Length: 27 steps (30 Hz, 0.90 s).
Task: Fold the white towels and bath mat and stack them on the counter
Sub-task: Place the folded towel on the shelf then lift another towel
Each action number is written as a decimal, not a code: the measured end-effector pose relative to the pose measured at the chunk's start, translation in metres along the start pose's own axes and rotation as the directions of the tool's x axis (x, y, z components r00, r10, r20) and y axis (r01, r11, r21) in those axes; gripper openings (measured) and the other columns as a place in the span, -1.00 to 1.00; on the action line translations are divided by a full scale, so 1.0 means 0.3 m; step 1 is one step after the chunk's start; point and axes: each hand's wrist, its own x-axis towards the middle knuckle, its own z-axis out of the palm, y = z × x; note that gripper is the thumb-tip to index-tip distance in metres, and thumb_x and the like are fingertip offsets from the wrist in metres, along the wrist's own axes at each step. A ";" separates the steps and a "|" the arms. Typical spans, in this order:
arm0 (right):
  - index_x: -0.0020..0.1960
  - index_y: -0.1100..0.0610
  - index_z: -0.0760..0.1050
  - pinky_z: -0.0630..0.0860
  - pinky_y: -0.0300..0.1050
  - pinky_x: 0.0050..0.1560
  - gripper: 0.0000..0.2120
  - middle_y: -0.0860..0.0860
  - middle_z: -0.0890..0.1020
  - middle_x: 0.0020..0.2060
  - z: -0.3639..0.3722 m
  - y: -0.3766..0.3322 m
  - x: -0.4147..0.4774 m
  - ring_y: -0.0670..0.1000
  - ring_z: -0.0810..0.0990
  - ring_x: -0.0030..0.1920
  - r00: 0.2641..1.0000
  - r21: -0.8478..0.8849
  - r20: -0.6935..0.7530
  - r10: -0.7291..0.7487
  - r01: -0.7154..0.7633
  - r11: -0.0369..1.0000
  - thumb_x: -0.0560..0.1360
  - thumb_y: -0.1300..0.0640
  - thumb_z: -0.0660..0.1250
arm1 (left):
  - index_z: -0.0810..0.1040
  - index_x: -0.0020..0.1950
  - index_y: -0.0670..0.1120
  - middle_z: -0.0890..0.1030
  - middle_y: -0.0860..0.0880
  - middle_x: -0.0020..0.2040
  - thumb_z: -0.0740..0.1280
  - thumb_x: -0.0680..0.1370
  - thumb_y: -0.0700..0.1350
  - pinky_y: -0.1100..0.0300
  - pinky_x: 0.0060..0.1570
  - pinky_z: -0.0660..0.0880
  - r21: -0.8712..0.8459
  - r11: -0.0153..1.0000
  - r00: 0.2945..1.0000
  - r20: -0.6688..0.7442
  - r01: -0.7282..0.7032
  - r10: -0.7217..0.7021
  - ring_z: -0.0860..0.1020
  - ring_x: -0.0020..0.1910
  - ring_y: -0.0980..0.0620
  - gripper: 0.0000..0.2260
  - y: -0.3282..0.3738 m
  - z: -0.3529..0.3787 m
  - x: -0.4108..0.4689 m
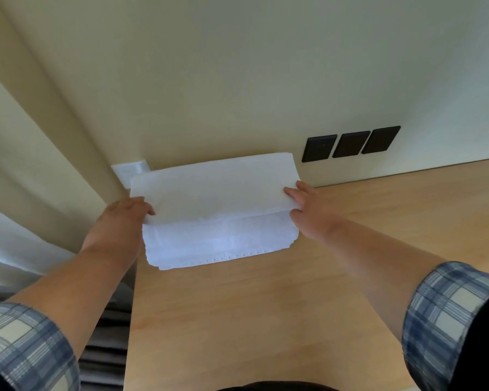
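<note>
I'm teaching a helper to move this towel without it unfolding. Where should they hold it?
Probably grip the towel at its two short ends, pinching all layers, coming from left and right, where the left hand and right hand sit: it lies wide, loose edges toward the person, wall close behind.

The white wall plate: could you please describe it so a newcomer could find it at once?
Follow the wooden counter to the cream wall. At its far left corner, behind the white towel, sits the white wall plate. Unlike the three black plates to the right, it is white and stands alone.
</note>
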 end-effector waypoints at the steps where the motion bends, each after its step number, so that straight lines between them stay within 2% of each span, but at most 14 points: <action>1: 0.54 -0.09 0.25 0.20 -0.12 0.45 -0.47 -0.07 0.06 0.59 -0.005 -0.006 -0.002 0.01 0.10 0.55 0.999 -0.018 -0.035 0.020 -0.021 1.000 0.58 0.16 0.11 | 0.55 0.23 0.02 0.48 -0.05 0.39 0.33 0.43 -0.35 -0.01 0.37 0.32 0.069 0.997 0.999 0.019 -0.028 0.027 0.37 0.39 -0.10 -0.57 0.013 0.000 -0.007; 3: 0.51 -0.10 0.31 -0.01 0.06 0.56 -0.49 -0.06 0.13 0.58 -0.008 -0.035 0.001 0.02 0.01 0.57 0.988 -0.184 -0.151 0.018 -0.046 0.982 0.56 0.09 0.10 | 0.44 0.40 0.09 0.30 0.00 0.54 0.26 0.50 -0.16 -0.04 0.52 0.05 0.195 0.973 0.992 0.055 -0.126 0.118 0.15 0.54 -0.05 -0.54 0.066 0.003 -0.018; 4: 0.50 -0.10 0.32 -0.11 0.10 0.56 -0.49 -0.07 0.13 0.58 -0.005 -0.063 0.008 0.01 -0.04 0.58 0.983 -0.262 -0.180 -0.019 -0.029 0.965 0.55 0.07 0.09 | 0.34 0.48 0.11 0.18 0.02 0.59 0.21 0.52 -0.08 -0.03 0.54 -0.08 0.186 0.965 0.983 0.067 -0.183 0.173 0.01 0.58 -0.02 -0.49 0.105 0.006 -0.012; 5: 0.51 -0.10 0.31 -0.18 0.11 0.55 -0.48 -0.07 0.12 0.59 0.004 -0.100 0.017 -0.01 -0.08 0.59 0.982 -0.303 -0.172 -0.074 0.019 0.953 0.55 0.06 0.08 | 0.24 0.54 0.11 0.09 0.04 0.61 0.16 0.54 -0.02 0.00 0.54 -0.17 0.148 0.957 0.968 0.083 -0.248 0.238 -0.09 0.59 0.01 -0.46 0.152 0.008 0.002; 7: 0.54 -0.08 0.25 -0.21 0.09 0.56 -0.48 -0.07 0.09 0.60 0.039 -0.187 0.038 -0.02 -0.11 0.59 0.976 -0.303 -0.079 -0.204 0.171 0.938 0.58 0.06 0.06 | 0.11 0.60 0.11 -0.01 0.04 0.63 0.03 0.62 0.06 0.04 0.54 -0.22 0.064 0.935 0.934 0.111 -0.349 0.341 -0.16 0.59 0.03 -0.49 0.255 0.019 0.045; 9: 0.57 -0.06 0.18 -0.19 0.08 0.57 -0.49 -0.05 0.06 0.61 0.085 -0.267 0.067 -0.02 -0.12 0.59 0.953 -0.283 0.019 -0.302 0.295 0.912 0.62 0.07 0.05 | 0.07 0.60 0.13 -0.04 0.02 0.63 -0.10 0.67 0.13 0.01 0.54 -0.17 -0.036 0.958 0.949 0.130 -0.284 0.286 -0.15 0.59 0.01 -0.52 0.339 0.038 0.100; 11: 0.59 -0.07 0.11 -0.16 0.08 0.57 -0.49 -0.04 0.04 0.61 0.116 -0.312 0.109 -0.01 -0.12 0.60 0.945 -0.299 0.088 -0.316 0.328 0.896 0.65 0.05 0.03 | -0.02 0.61 0.17 -0.08 -0.01 0.63 -0.15 0.66 0.18 -0.07 0.54 -0.16 -0.083 0.988 0.972 0.189 -0.128 0.141 -0.17 0.59 -0.03 -0.51 0.379 0.070 0.140; 14: 0.61 -0.11 -0.05 -0.18 0.12 0.56 -0.45 -0.03 -0.08 0.62 0.125 -0.290 0.188 0.02 -0.17 0.60 0.963 -0.418 0.160 -0.217 0.265 0.869 0.66 -0.13 -0.04 | -0.21 0.57 0.28 -0.20 -0.01 0.62 -0.18 0.59 0.33 -0.20 0.49 -0.20 0.014 1.000 0.963 0.271 0.003 -0.006 -0.22 0.58 -0.12 -0.45 0.354 0.129 0.151; 16: 0.61 -0.12 -0.14 -0.20 0.14 0.56 -0.35 -0.03 -0.14 0.62 0.106 -0.247 0.236 0.03 -0.21 0.59 0.981 -0.484 0.151 -0.125 0.183 0.856 0.60 -0.31 -0.10 | -0.24 0.55 0.31 -0.22 -0.02 0.62 -0.20 0.52 0.43 -0.24 0.48 -0.18 0.022 0.998 0.956 0.285 0.063 -0.066 -0.21 0.58 -0.15 -0.38 0.310 0.143 0.156; 18: 0.61 -0.12 -0.17 -0.20 0.17 0.55 -0.28 -0.04 -0.15 0.61 0.079 -0.211 0.280 0.04 -0.22 0.59 0.993 -0.511 0.112 -0.025 0.079 0.856 0.55 -0.40 -0.14 | -0.23 0.55 0.30 -0.21 -0.04 0.62 -0.23 0.47 0.47 -0.25 0.49 -0.15 0.030 0.997 0.954 0.290 0.067 -0.073 -0.19 0.58 -0.18 -0.33 0.280 0.144 0.168; 23: 0.61 -0.15 -0.14 -0.13 0.31 0.52 -0.30 -0.05 -0.17 0.61 0.052 -0.211 0.345 0.10 -0.21 0.59 0.973 -0.421 0.023 0.231 -0.200 0.885 0.55 -0.40 -0.15 | -0.22 0.56 0.26 -0.20 -0.06 0.62 -0.24 0.47 0.46 -0.27 0.49 -0.13 0.032 0.998 0.949 0.308 0.055 -0.062 -0.18 0.58 -0.19 -0.31 0.278 0.133 0.188; 25: 0.61 -0.15 -0.09 -0.09 0.31 0.52 -0.33 -0.05 -0.16 0.61 0.049 -0.214 0.339 0.11 -0.20 0.59 0.968 -0.352 -0.008 0.250 -0.236 0.906 0.57 -0.37 -0.12 | -0.26 0.57 0.23 -0.22 -0.08 0.61 -0.24 0.46 0.47 -0.26 0.50 -0.14 0.027 0.999 0.958 0.285 0.032 -0.038 -0.20 0.58 -0.19 -0.28 0.266 0.127 0.187; 27: 0.61 -0.11 0.00 -0.04 0.27 0.53 -0.38 -0.04 -0.12 0.62 0.039 -0.212 0.318 0.10 -0.17 0.60 0.978 -0.315 -0.057 0.199 -0.207 0.926 0.61 -0.31 -0.09 | -0.41 0.52 0.21 -0.30 -0.08 0.60 -0.20 0.43 0.50 -0.20 0.50 -0.19 0.044 0.992 0.969 0.227 -0.115 0.102 -0.23 0.58 -0.16 -0.22 0.256 0.125 0.170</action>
